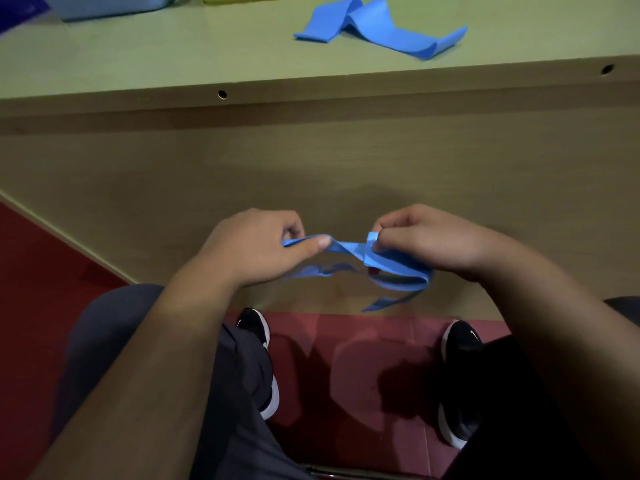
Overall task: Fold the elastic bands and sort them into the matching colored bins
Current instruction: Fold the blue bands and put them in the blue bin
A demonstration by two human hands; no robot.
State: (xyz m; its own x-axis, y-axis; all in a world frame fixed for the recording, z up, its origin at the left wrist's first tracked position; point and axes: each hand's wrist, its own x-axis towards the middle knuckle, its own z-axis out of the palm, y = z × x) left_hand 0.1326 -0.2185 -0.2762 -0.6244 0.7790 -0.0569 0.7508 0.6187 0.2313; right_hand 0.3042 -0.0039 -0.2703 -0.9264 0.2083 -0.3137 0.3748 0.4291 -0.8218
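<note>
At the far left corner of the desk (173, 53) stands a blue bin (104, 6), only partly in view. Below the desk's front edge, the left hand (256, 247) has its grip closed on one end of a blue elastic band (349, 249), thumb pressed on top. The band runs twisted across to the right hand (426, 240), whose grip pinches a folded-over end, while loose loops hang beneath. On the desk top lies a second blue band (381, 27), rumpled in waves, well apart from the bin.
</note>
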